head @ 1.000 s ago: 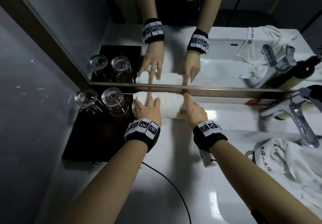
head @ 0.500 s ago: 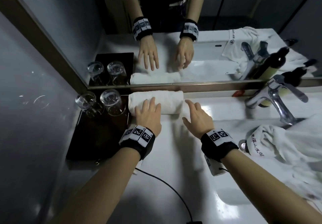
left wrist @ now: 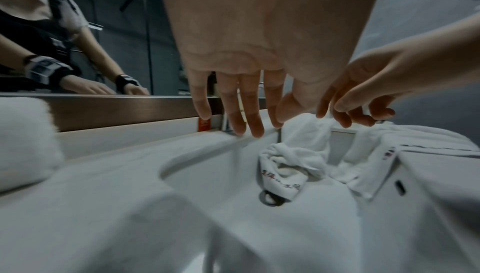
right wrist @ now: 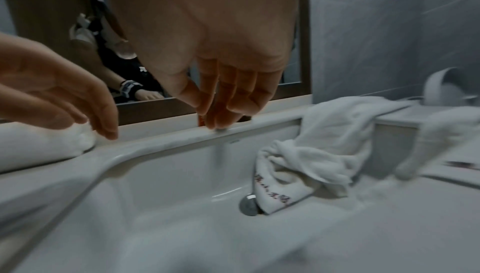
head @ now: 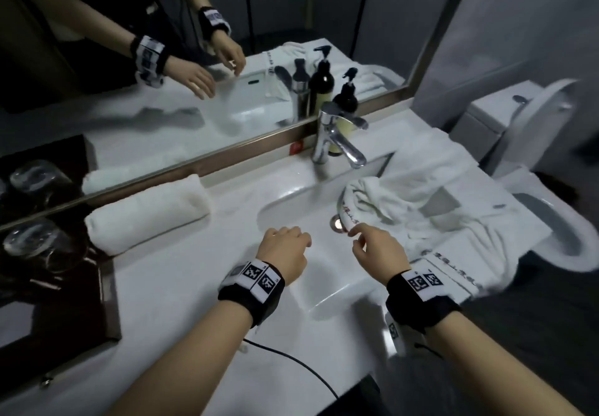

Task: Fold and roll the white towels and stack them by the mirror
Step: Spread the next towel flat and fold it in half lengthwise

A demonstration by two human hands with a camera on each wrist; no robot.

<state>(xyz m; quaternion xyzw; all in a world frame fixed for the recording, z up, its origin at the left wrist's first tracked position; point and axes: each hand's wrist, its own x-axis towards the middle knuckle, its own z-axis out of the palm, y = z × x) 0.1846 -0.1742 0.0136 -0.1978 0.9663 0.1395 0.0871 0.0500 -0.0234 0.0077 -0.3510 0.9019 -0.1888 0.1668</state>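
Note:
One rolled white towel (head: 146,211) lies on the counter against the mirror (head: 162,107), with no hand on it. A crumpled white towel (head: 405,208) with red lettering hangs from the right counter into the sink (head: 291,201), its hem by the drain (head: 337,223). My left hand (head: 291,237) hovers over the basin with relaxed fingers (left wrist: 246,117), holding nothing. My right hand (head: 359,237) hangs loosely curled just above the crumpled towel's (right wrist: 311,154) hem, and is empty in the right wrist view (right wrist: 221,103).
A chrome faucet (head: 337,137) and dark pump bottles (head: 346,98) stand behind the basin. A dark tray (head: 64,312) with upturned glasses (head: 39,244) sits at the left. More white towel cloth (head: 453,163) covers the right counter, beside a toilet (head: 534,124). A black cable (head: 291,360) crosses the front.
Both hands have let go of the rolled towel and moved right, over the sink toward the crumpled towel. The head view has swung right with them.

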